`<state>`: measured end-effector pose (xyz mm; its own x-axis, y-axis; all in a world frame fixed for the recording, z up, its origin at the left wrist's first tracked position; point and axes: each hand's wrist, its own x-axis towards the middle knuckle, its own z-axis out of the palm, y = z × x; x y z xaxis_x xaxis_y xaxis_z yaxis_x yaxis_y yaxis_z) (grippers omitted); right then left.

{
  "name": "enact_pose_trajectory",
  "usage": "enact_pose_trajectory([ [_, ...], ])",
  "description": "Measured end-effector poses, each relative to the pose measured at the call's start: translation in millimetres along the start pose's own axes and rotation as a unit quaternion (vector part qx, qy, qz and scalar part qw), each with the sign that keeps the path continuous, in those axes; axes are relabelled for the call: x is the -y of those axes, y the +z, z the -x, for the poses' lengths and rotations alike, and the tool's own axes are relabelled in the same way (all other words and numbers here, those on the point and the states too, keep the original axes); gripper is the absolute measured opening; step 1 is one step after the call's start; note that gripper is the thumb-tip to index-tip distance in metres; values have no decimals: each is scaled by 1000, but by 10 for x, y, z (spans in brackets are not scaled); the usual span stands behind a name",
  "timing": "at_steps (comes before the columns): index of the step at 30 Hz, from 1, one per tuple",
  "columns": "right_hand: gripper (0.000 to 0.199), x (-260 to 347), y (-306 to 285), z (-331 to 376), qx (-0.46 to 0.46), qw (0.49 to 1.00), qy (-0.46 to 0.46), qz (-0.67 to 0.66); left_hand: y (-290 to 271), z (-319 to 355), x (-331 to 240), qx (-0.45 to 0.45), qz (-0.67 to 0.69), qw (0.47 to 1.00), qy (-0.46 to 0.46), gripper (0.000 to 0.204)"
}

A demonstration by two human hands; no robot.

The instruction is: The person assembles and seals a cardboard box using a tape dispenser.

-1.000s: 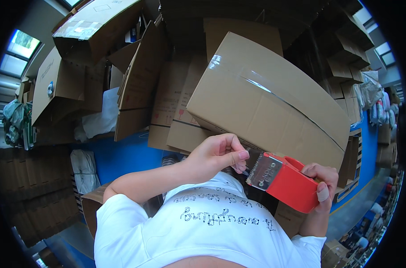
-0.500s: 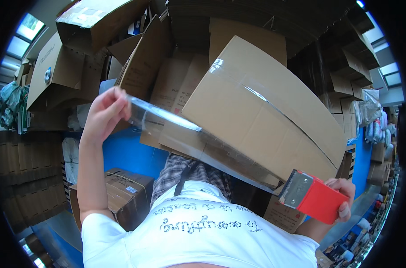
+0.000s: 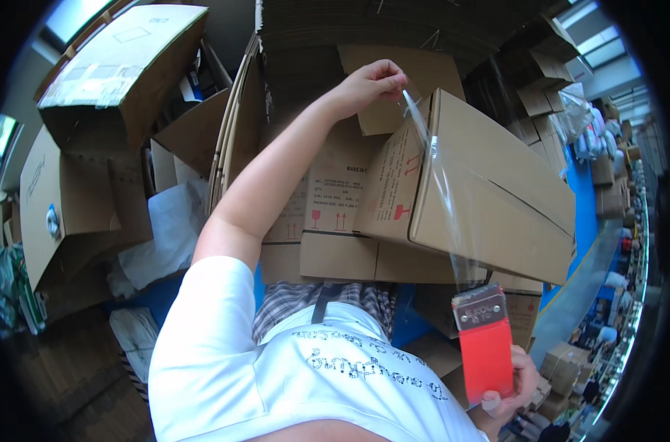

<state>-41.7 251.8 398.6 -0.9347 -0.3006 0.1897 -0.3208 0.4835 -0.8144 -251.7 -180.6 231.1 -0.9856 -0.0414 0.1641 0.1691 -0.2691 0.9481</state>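
Observation:
My left hand point(image 3: 370, 90) is raised beyond the near left corner of a brown cardboard box point(image 3: 489, 199), its fingers pinched on the end of a strip of clear packing tape point(image 3: 439, 177). The strip runs taut from there down to the metal cutter of a red tape dispenser point(image 3: 487, 357), passing along the box's near left end. At the lower right, my right hand point(image 3: 517, 381) grips the dispenser, partly hidden behind it. The box lies tilted; red marks show on its end, and a narrow slit runs along its upper face.
Flattened cartons point(image 3: 335, 199) stand behind and beneath the box. Open cartons point(image 3: 121, 96) are piled at the left, beside white wrapping point(image 3: 166, 228). More boxes and plastic-wrapped goods point(image 3: 589, 125) line the right side. Parts of the blue floor point(image 3: 582, 191) show.
My left hand has swung up and to the right with the tape end. My right hand has lowered and turned the dispenser upright. The box now shows its printed end.

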Motion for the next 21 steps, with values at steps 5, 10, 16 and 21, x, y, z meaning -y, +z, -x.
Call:
enact_pose_trajectory([
  [5,65,415,530,200,92,991,42,91,-115,-194,227,46,19,998,-29,17],
  [10,57,595,1018,359,-9,991,126,37,-151,-505,227,101,-10,995,-20,18],
  [16,57,671,1420,366,-60,979,192,-26,-13,-1027,349,171,-25,985,-8,22],
  [21,54,675,1697,309,-78,971,224,-18,83,-1219,353,188,-34,981,-18,24],
])
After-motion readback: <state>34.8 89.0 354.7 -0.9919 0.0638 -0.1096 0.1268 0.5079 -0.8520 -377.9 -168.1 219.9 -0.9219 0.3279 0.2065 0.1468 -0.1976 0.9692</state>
